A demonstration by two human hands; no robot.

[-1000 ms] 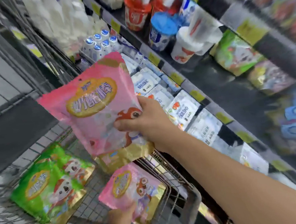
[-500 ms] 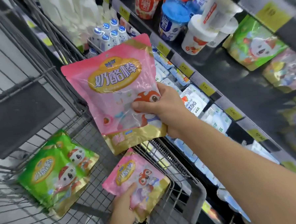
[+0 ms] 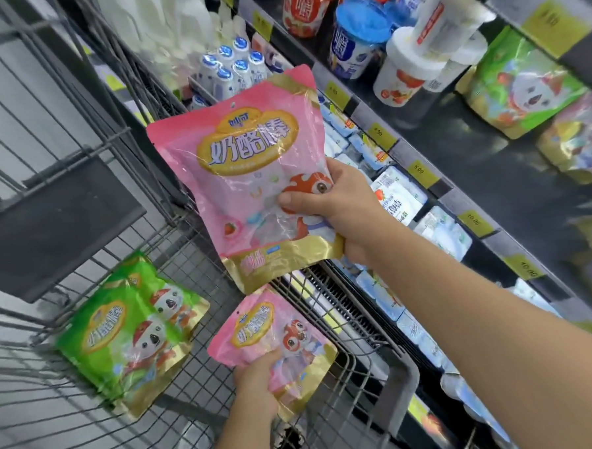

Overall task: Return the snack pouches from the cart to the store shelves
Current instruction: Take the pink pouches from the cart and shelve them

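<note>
Right hand fingers pinch raised pink pouch, left hand grips second pink pouch — slick film may slip into cart.

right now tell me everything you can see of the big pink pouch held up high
The large glossy pink plastic pouch has a gold oval label with white characters, a red cartoon figure, a strawberry picture and a gold bottom band. It looks sealed and full, held roughly upright and tilted, above the grey wire cart's edge, in front of the shelves. Only the right hand grips it, at its lower right.
</note>
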